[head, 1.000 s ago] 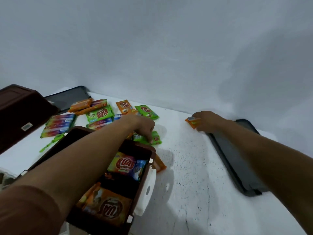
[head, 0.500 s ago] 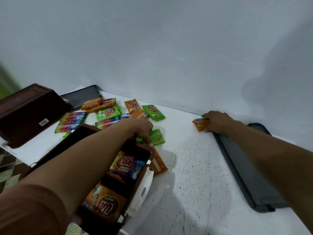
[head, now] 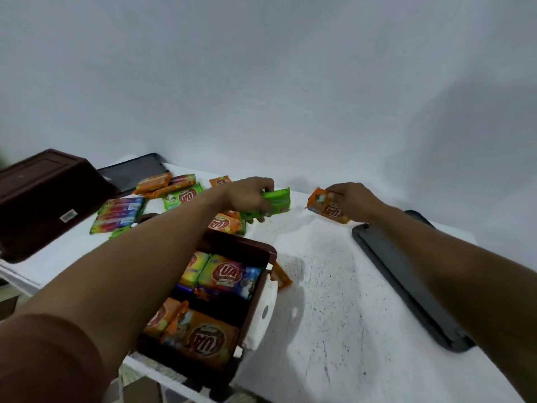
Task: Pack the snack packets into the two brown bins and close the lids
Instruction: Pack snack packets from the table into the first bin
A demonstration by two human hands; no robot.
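An open brown bin with white latches sits near the table's front edge, with several orange and yellow snack packets inside. My left hand reaches over it and grips a green packet lifted off the table. My right hand holds an orange packet raised just above the table, to the right. More loose packets lie at the back left. A second brown bin stands upside down at the far left.
A dark lid lies flat on the right under my right forearm. Another dark lid lies at the back left by the wall. One orange packet rests against the open bin's right side. The white table's edge runs along the front left.
My left hand took the green packet and lifted it toward the back. My right hand picked the orange packet up off the table. The camera shifted a little to the left.
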